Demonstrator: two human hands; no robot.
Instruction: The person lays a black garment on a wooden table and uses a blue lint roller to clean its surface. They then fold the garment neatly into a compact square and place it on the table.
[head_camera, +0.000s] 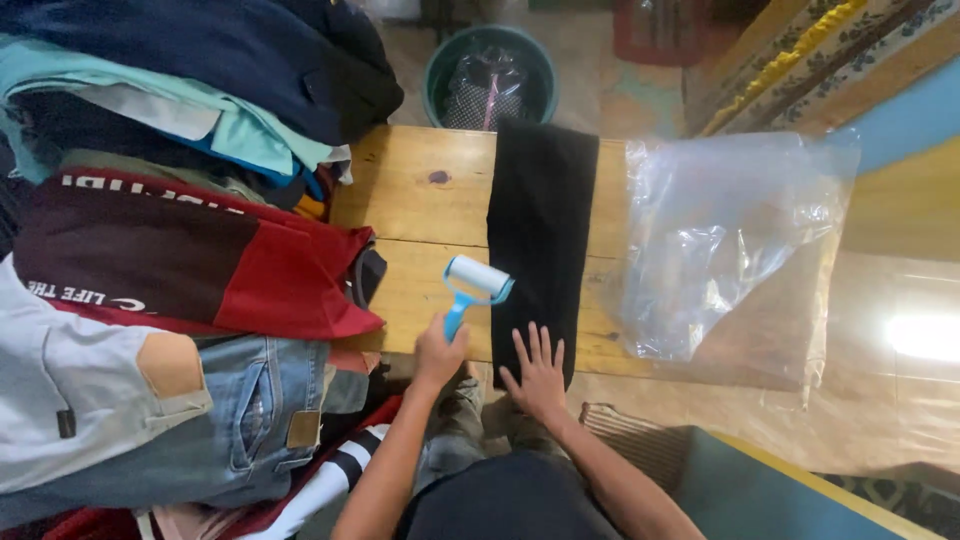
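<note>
Left hand (438, 352) closed around blue handle of lint roller (474, 285), its white roll resting at left edge of folded black garment (540, 230) on wooden bench (415, 205). Right hand (537, 372) open, fingers spread, flat on garment's near end.

the desk (420, 215) is bare wood, pale yellow-brown, with visible grain, a dark knot and a dull, lightly worn finish. the black cloth (540, 230) lying on it is matt and smooth, soaking up light with no sheen. the lint roller (470, 290) has a smooth blue plastic handle and a white papery roll. the plastic bag (730, 240) is thin clear film, glossy and crinkled, catching bright glints. the pile of clothes (170, 250) is soft matt cloth, with coarser faded denim jeans (250, 420) bearing a tan leather-like patch. the bin (490, 70) looks like smooth green plastic.
</note>
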